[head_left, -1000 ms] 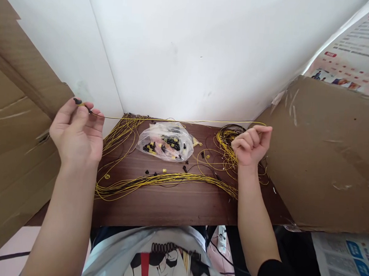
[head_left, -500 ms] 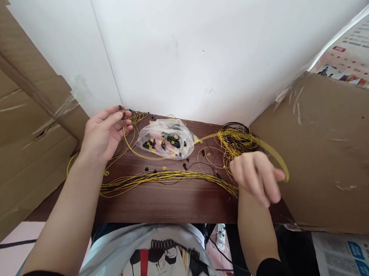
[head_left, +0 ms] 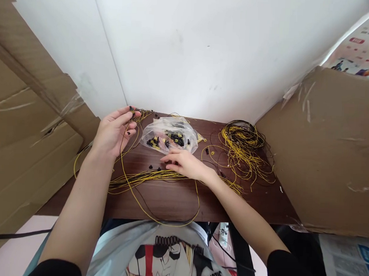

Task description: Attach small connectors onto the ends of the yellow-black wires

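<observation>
My left hand (head_left: 115,132) pinches a small black connector (head_left: 132,110) between thumb and fingers at the left. A thin yellow wire (head_left: 129,184) hangs from it and loops over the table's front edge towards my right hand. My right hand (head_left: 183,162) is at the near edge of a clear plastic bag (head_left: 172,127) with small black and yellow parts inside; its fingers are a little apart, and whether they grip anything is hidden. Below it lies a long bundle of yellow and black wires (head_left: 145,178).
A tangled coil of yellow and black wires (head_left: 242,143) lies on the right of the brown table (head_left: 165,201). Loose black parts (head_left: 150,167) sit near the bag. Cardboard walls (head_left: 325,162) flank both sides, with a white panel (head_left: 189,51) behind.
My right hand has moved left from beside the coil to the bag's front edge. The yellow wire that swept right in a blur now droops in a loop towards me.
</observation>
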`<state>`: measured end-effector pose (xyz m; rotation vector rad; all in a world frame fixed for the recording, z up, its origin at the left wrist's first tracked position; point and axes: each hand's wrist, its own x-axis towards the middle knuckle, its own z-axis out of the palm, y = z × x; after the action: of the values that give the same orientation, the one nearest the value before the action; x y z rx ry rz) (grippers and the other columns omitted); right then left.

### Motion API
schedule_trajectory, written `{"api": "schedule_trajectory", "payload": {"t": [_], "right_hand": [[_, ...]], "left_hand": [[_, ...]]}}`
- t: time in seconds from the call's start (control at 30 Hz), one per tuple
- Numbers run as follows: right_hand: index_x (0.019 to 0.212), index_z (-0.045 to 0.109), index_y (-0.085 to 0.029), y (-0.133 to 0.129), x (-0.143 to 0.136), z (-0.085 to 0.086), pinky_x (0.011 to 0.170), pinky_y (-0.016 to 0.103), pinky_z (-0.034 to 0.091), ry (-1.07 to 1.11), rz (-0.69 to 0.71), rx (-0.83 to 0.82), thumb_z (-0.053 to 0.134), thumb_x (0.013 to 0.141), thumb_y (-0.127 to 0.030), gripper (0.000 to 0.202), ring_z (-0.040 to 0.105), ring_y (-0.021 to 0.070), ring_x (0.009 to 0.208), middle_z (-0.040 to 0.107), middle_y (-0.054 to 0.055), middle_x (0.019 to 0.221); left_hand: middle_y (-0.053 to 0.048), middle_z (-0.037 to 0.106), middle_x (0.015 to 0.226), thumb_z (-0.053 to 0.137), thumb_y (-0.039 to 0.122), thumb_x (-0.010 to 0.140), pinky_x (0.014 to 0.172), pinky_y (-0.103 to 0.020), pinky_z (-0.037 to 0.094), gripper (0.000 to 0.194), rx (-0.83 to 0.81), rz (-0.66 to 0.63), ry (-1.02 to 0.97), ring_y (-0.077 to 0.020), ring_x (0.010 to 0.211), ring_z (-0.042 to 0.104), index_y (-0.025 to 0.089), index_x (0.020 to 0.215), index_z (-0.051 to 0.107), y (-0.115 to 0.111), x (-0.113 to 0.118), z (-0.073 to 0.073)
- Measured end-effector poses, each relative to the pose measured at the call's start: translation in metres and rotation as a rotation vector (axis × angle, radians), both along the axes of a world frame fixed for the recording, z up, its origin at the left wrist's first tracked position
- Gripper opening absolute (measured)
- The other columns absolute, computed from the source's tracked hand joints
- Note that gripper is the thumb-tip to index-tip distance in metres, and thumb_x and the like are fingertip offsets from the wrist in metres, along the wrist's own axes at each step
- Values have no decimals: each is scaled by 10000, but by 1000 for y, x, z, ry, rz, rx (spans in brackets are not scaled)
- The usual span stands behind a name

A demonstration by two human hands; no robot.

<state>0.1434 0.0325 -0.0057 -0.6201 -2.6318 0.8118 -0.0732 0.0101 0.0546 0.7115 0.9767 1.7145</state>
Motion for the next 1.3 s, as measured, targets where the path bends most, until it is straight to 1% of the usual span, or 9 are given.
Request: {"api": "schedule_trajectory", "payload": {"t": [0.17,0.37,0.53,0.67,0.8,0.97,1.03,1.17,1.3], "right_hand": [[1030,680,-148,-2,-5,-4,783,294,426,-87,19,189,524,881,-164,216,540,167,867,566,78,929],[902,658,-110,4,-10,5,766,267,439,42,3,107,461,838,-48,217,537,139,834,531,77,934],[1049,638,-118,6,-21,6,810,288,440,-18,177,74,450,868,-42,272,578,141,842,624,74,930],[1087,668,-140,3,-22,5,757,273,447,-128,258,162,475,890,-101,279,575,142,795,605,78,938],[1020,690,-136,1,-22,0,736,272,448,-106,239,185,495,892,-127,233,571,141,771,598,83,930],[939,672,-119,8,-31,-5,765,265,438,63,126,98,545,887,-181,150,564,133,789,609,66,888],[932,667,-118,9,-38,-6,771,259,433,89,123,88,550,888,-193,145,563,127,788,613,64,898],[963,666,-123,4,-49,-2,784,258,423,12,220,138,491,914,-160,185,569,129,812,610,73,932],[990,663,-137,-5,-52,4,716,242,411,-119,282,268,454,931,-161,219,546,120,752,585,67,930]], "left_hand": [[-70,652,774,584,18,727,344,-120,309,160,20,67,36,-36,473,481,107,838,659,-9,-8,4],[-75,652,764,596,26,722,351,-139,303,146,43,155,107,-46,474,486,92,841,648,-16,-14,6],[-73,656,755,590,19,719,354,-145,301,145,32,189,126,-50,469,490,91,834,642,-17,-17,6],[-73,660,755,578,14,728,350,-139,304,147,13,203,145,-45,467,487,89,833,649,-19,-19,4],[-73,658,741,599,14,724,358,-133,319,145,3,206,120,-43,477,493,82,843,647,-20,-20,1],[-76,660,734,594,7,732,371,-135,343,139,20,215,123,-47,483,502,75,844,643,-21,-22,0],[-76,661,731,570,-1,746,373,-140,349,140,22,224,124,-48,477,497,81,833,642,-21,-24,1],[-61,661,732,562,10,750,385,-131,362,144,21,235,129,-42,484,490,99,828,644,-21,-28,2],[-63,660,749,595,21,740,387,-137,370,137,36,236,131,-44,490,500,96,844,645,-22,-32,1]]}}
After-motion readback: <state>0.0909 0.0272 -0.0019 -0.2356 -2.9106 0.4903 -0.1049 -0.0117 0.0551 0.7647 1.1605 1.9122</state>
